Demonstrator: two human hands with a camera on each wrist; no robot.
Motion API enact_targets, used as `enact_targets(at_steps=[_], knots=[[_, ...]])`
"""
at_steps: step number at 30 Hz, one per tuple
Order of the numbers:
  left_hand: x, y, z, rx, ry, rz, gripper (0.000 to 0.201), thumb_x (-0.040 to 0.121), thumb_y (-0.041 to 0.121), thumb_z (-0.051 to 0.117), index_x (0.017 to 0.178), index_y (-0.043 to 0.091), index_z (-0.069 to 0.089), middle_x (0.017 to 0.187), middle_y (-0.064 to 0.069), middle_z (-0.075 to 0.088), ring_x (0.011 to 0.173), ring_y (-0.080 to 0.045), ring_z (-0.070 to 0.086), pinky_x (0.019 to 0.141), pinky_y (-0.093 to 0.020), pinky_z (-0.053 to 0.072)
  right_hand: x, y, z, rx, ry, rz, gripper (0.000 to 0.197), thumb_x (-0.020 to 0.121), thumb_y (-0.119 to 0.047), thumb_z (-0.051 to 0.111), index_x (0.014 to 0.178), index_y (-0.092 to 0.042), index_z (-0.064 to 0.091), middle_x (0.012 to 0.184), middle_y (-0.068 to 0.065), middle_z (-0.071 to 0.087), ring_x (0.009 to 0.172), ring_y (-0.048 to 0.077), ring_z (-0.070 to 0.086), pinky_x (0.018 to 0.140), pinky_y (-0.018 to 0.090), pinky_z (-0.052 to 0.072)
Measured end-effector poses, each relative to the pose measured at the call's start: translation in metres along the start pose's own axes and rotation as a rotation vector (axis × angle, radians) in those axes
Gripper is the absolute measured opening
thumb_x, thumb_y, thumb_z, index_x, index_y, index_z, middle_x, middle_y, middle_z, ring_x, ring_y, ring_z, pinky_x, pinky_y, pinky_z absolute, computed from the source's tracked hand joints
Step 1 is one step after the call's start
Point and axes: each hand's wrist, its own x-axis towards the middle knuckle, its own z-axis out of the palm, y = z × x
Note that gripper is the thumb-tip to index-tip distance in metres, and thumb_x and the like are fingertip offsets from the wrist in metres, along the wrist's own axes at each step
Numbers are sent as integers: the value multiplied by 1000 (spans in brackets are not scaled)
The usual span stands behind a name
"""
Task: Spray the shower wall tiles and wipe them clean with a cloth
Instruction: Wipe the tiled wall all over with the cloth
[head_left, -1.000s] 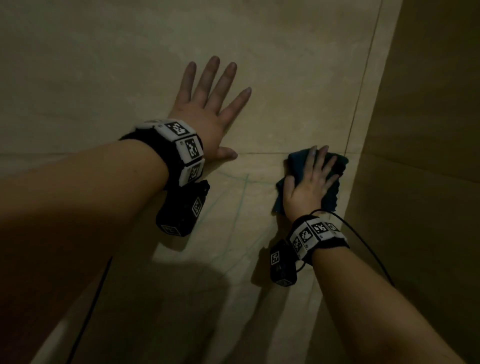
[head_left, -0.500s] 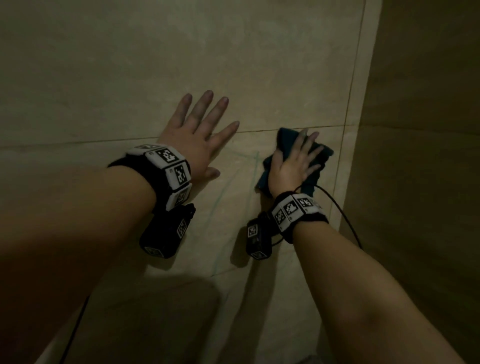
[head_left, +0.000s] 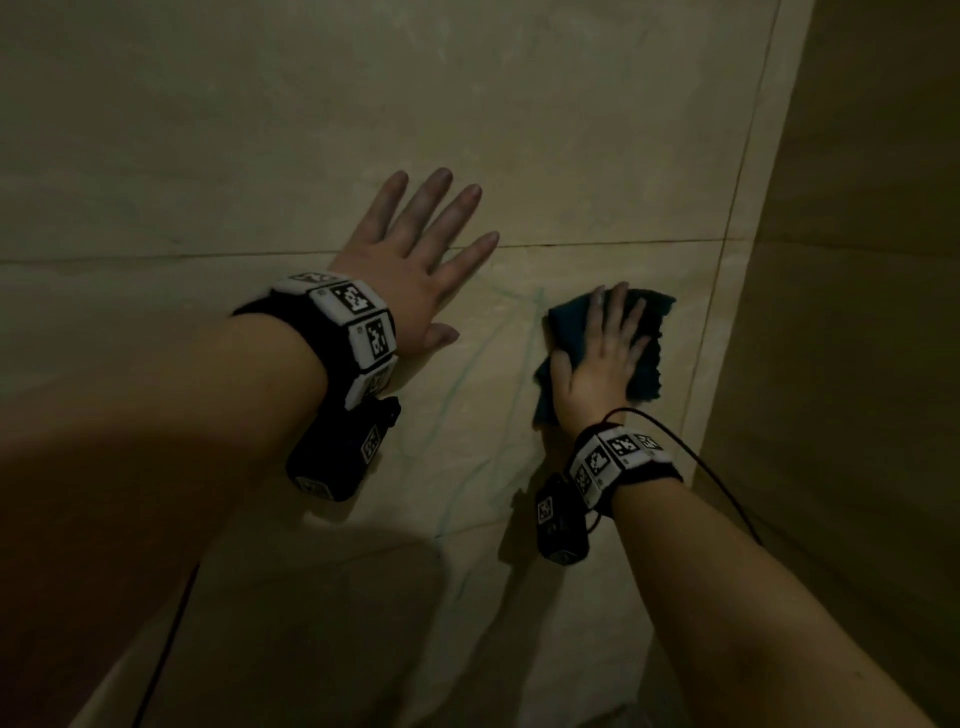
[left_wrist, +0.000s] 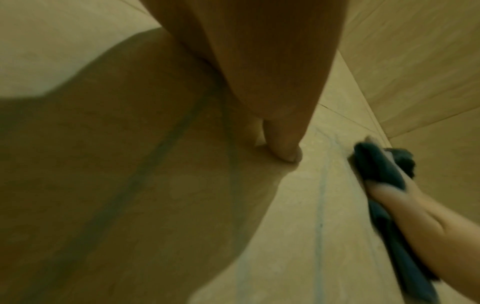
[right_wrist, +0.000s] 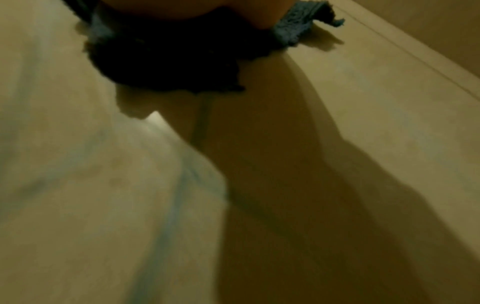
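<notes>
The fingers (head_left: 618, 317) of the right hand (head_left: 597, 374) lie straight and slightly apart, pressing a dark blue cloth (head_left: 647, 353) flat against the beige wall tiles (head_left: 571, 130), right of the frame's centre and just below a horizontal grout line (head_left: 623, 242). The fingers (head_left: 431, 208) of the left hand (head_left: 405, 275) are straight and spread, flat on the tiles across that same line, near the cloth but apart from it. Faint bluish streaks (head_left: 532, 332) run down the tile between the hands. Both wrists wear marker bands (head_left: 353, 322). A shadowed side wall (head_left: 857, 312) fills the right.
</notes>
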Motion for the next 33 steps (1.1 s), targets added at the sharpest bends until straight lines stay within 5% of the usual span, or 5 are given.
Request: enact_targets(at_steps=[10, 16, 22, 33], knots=[[0, 1, 1, -5, -6, -14, 95, 87, 71, 28, 140, 22, -34, 135, -12, -49, 135, -38, -35, 103, -54, -25, 0, -18, 2, 38, 5, 88, 73, 82, -48, 24, 143, -19, -3, 156, 17, -4, 142, 40, -9, 110, 52, -15], [-2, -2, 4, -44, 42, 14, 105, 85, 70, 35, 141, 12, -31, 150, -15, -34, 139, -36, -28, 107, -53, -21, 32, -54, -7, 34, 58, 193, 77, 84, -40, 28, 150, -12, -1, 157, 13, -7, 143, 36, -10, 111, 52, -11], [-21, -14, 4, -192, 48, -4, 121, 79, 66, 53, 134, 10, -38, 149, -18, -34, 140, -34, -26, 110, -44, -20, 25, -51, -5, 60, 84, 107, 76, 84, -35, 35, 149, -10, 5, 157, 15, -2, 143, 37, -7, 111, 53, -10], [-42, -34, 19, -97, -43, -94, 121, 74, 82, 40, 132, 16, -43, 145, -15, -42, 136, -35, -33, 106, -53, -23, -24, -46, 15, -40, -62, -8, 71, 83, -50, 19, 141, -19, -5, 149, 5, -13, 143, 40, -6, 111, 46, -13]])
